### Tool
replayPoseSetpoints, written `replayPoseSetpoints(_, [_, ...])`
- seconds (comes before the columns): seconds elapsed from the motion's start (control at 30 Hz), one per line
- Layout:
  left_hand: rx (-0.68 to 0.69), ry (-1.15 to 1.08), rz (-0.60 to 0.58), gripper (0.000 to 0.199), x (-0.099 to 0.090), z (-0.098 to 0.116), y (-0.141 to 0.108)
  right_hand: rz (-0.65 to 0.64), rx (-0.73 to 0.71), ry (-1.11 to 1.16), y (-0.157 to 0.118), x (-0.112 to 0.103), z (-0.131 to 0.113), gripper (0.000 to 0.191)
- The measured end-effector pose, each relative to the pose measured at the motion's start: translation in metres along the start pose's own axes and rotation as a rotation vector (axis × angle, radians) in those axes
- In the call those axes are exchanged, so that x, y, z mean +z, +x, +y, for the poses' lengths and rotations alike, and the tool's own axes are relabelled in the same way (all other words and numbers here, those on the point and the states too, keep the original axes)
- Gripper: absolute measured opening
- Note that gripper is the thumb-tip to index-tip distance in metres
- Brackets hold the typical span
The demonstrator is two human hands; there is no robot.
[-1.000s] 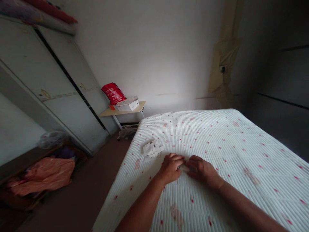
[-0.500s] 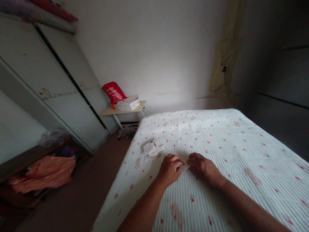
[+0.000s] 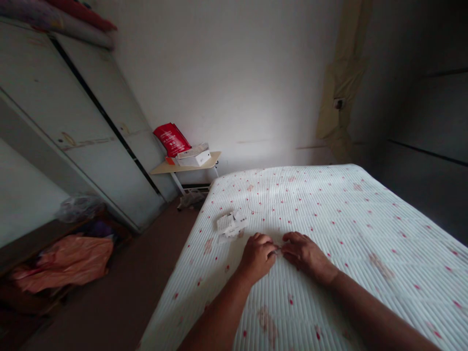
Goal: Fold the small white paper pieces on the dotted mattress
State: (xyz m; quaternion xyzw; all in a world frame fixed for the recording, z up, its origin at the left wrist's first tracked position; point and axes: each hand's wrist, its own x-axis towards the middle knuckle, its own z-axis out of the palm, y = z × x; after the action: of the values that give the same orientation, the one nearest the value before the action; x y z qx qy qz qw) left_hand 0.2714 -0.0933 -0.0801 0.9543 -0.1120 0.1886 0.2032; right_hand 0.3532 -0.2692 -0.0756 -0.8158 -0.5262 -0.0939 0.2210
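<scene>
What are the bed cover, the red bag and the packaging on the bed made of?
Bed cover: probably cloth, matte, with fine ridges.
Red bag: likely plastic, slightly shiny, smooth sides.
Packaging: maybe paper or thin card; dull, printed, with flat, angular folds.

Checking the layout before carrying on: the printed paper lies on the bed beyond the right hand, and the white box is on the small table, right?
One slip: the head view shows the printed paper on the bed beyond the left hand, not the right hand. The white box is on the small table, as you say.
</scene>
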Motion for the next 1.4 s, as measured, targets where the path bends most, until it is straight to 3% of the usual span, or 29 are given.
replayPoseSetpoints(0.37, [0.039, 0.009, 0.016, 0.014, -0.005, 0.003, -0.003, -0.013, 0.162, 0.174, 0.007, 0.003, -0.001, 0.016])
replayPoseSetpoints(0.8, [0.044, 0.004, -0.018, 0.022, -0.010, 0.007, -0.005, -0.060, 0.417, 0.099, 0.018, 0.004, -0.011, 0.011])
replayPoseSetpoints(0.9, [0.039, -0.001, -0.037, 0.032, -0.016, 0.011, -0.007, -0.084, 0.438, 0.075, 0.021, 0.001, -0.013, 0.011])
replayPoseSetpoints(1.07, [0.081, 0.078, -0.089, 0.028, -0.019, 0.014, -0.010, -0.123, 0.450, 0.080, 0.022, 0.002, -0.011, 0.009])
replayPoseSetpoints(1.4, [0.048, 0.128, -0.102, 0.031, -0.017, 0.016, -0.011, -0.078, 0.472, 0.134, 0.020, 0.005, -0.007, 0.009])
